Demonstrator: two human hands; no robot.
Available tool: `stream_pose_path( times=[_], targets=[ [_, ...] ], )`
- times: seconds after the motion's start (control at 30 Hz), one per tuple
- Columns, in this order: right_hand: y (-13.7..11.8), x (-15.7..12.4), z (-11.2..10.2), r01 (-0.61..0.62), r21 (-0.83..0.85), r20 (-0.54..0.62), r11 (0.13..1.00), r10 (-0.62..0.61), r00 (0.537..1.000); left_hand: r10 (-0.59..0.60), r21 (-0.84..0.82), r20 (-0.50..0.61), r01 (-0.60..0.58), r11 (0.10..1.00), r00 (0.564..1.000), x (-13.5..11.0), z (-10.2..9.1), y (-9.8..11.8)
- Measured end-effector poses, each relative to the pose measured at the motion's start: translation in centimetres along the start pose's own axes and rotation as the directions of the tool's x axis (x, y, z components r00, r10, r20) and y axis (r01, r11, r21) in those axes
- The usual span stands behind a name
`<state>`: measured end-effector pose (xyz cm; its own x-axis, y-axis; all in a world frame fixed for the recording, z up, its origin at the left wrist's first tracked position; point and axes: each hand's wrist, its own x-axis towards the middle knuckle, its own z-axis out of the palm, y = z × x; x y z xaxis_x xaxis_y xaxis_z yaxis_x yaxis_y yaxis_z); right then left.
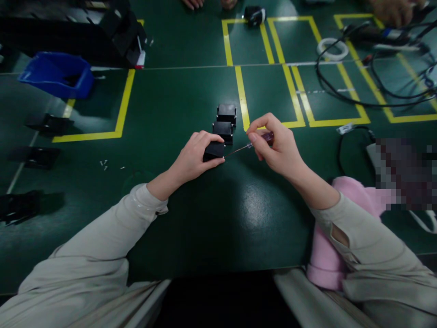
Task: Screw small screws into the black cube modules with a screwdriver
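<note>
My left hand (195,156) grips a small black block-shaped part (214,151) on the green table, thumb on its near side and fingers over the far side. Between the thumb and fingers of my right hand (271,141) is a screwdriver (266,136) with a dark reddish handle. Its thin shaft slants down to the left, and the tip meets the right end of the held part, near a small shiny spot. Two similar black parts (222,130) (226,111) stand in a row just beyond. My left fingers hide some of the held part.
Several small screws (104,164) lie left of my hand. A blue bin (58,75) and more black parts (41,157) are further left. At right are a pink cloth item (327,259), black cables (327,84) and a white ring (332,49). Other people's hands (392,11) show at the far edge.
</note>
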<state>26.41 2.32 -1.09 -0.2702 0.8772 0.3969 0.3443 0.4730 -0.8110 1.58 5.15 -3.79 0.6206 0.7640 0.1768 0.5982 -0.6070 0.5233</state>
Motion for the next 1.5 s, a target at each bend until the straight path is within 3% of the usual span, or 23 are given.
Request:
stream_pose_path(
  times=[1.5],
  targets=[
    [-0.05, 0.01, 0.07, 0.006, 0.002, -0.015, 1.0, -0.006, 1.0, 0.022, -0.005, -0.015, -0.022, 1.0, 1.0, 0.02, 0.0, 0.03]
  ],
)
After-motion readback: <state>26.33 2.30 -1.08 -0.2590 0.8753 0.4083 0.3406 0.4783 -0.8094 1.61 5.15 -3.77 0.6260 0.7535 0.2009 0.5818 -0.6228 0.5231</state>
